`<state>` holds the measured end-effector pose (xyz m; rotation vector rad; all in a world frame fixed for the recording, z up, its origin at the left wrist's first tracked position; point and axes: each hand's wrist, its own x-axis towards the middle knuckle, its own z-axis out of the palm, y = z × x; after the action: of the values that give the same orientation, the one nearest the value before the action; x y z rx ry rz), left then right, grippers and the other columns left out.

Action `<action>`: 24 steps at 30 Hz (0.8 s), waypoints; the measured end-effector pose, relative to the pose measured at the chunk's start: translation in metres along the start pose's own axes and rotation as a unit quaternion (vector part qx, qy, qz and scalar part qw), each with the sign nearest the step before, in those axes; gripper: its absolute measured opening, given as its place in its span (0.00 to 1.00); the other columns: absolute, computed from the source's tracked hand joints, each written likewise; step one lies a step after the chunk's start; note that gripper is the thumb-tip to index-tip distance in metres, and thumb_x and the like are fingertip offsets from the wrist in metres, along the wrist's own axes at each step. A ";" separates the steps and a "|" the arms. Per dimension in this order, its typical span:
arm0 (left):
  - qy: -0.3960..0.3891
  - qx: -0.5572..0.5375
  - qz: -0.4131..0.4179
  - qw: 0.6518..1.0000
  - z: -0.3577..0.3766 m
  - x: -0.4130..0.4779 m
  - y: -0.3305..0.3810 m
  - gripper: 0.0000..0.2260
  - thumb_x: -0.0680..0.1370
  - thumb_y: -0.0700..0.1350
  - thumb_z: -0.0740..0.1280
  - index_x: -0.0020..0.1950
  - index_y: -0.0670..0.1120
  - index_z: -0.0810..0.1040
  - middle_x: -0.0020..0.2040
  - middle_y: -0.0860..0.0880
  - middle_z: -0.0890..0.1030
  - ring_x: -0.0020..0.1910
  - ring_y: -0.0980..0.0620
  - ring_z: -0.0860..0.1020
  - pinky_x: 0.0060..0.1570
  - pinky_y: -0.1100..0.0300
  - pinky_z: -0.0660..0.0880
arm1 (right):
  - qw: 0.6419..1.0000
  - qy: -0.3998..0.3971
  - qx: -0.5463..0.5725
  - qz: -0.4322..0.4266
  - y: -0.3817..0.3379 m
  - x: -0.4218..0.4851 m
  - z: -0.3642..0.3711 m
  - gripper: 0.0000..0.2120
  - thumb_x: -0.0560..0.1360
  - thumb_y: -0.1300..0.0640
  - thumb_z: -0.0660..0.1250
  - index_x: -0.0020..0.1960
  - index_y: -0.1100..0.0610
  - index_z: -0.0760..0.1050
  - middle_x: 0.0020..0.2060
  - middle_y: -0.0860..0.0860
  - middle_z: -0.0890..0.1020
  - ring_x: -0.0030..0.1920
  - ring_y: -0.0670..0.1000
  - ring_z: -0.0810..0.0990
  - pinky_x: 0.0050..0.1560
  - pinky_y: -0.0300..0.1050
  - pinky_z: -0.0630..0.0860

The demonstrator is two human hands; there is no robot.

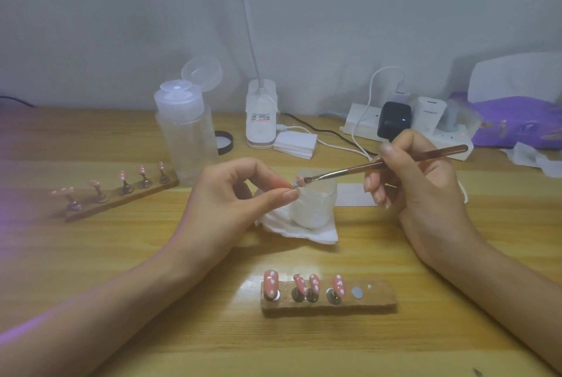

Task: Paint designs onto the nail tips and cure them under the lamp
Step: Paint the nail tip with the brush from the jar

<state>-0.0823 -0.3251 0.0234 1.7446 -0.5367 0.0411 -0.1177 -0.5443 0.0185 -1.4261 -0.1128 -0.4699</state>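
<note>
The bench [304, 346] carries two holders, the near holder [380, 300] with four dotted nail tips [270, 281] and the far holder [115, 201] with five more tips [122, 176], plus one held tip [299, 183], one brush [349, 170], one glass jar [316, 212], one pump bottle [185, 127] and one lamp [261, 121].

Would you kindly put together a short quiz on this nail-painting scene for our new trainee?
1. True or false: the right hand holds the brush.
2. How many nail tips stand on the near wooden holder?
3. What does the left hand pinch? A) a single nail tip B) a cotton pad C) a bottle cap

Key: 1 true; 2 four; 3 A.
</note>
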 end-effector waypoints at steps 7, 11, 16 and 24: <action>-0.005 0.001 0.003 1.000 -0.001 0.001 0.001 0.10 0.66 0.50 0.75 0.38 0.45 0.82 0.22 0.61 0.73 0.20 0.62 0.66 0.24 0.75 0.61 | 1.000 -0.019 -0.003 0.010 0.000 -0.001 0.000 0.12 0.77 0.54 0.66 0.38 0.56 0.67 0.27 0.54 0.79 0.25 0.49 0.75 0.23 0.35 0.67; -0.003 -0.003 0.002 1.000 0.000 0.001 0.000 0.11 0.66 0.51 0.75 0.38 0.44 0.82 0.23 0.61 0.73 0.21 0.62 0.65 0.25 0.74 0.61 | 1.000 -0.004 0.013 -0.009 -0.002 0.000 0.001 0.13 0.78 0.56 0.67 0.38 0.56 0.67 0.27 0.53 0.79 0.25 0.49 0.75 0.23 0.35 0.67; -0.002 -0.005 0.002 1.000 0.000 0.001 -0.001 0.10 0.66 0.51 0.75 0.37 0.45 0.82 0.22 0.60 0.73 0.21 0.62 0.65 0.24 0.74 0.61 | 1.000 -0.007 -0.004 0.000 -0.001 -0.002 0.002 0.12 0.76 0.54 0.66 0.38 0.56 0.66 0.26 0.54 0.79 0.24 0.49 0.74 0.23 0.35 0.67; -0.001 0.003 0.014 1.000 -0.001 0.001 -0.002 0.11 0.66 0.51 0.75 0.38 0.44 0.82 0.22 0.61 0.73 0.20 0.62 0.66 0.24 0.74 0.61 | 1.000 -0.020 0.000 -0.004 0.000 -0.001 0.001 0.13 0.78 0.55 0.66 0.38 0.56 0.67 0.27 0.54 0.80 0.25 0.49 0.75 0.24 0.36 0.68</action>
<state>-0.0806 -0.3242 0.0220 1.7432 -0.5626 0.0598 -0.1189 -0.5429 0.0186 -1.4362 -0.1492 -0.4479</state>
